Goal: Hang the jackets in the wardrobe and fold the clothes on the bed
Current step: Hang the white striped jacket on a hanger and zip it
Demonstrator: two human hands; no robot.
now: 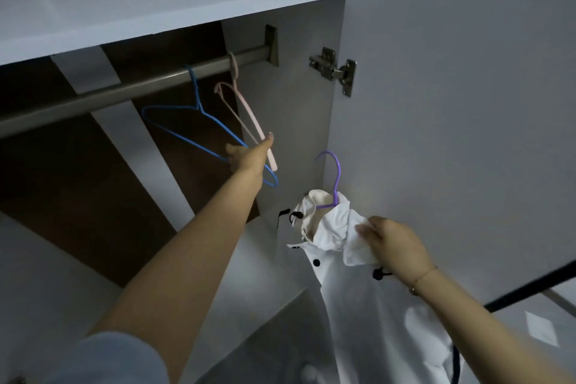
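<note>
A white jacket (358, 290) with black buttons hangs on a purple hanger (336, 179), low in the open wardrobe. My right hand (392, 243) grips the jacket's collar and holds it up below the rail. My left hand (249, 156) reaches up and holds the lower arms of a blue wire hanger (174, 121) and a pink hanger (246, 109). Both empty hangers hang on the metal rail (124, 89).
A white shelf (156, 0) lies just above the rail. The wardrobe door (467, 103) stands open on the right, with a metal hinge (335, 70) at its edge. A dark bar (530, 287) crosses the lower right.
</note>
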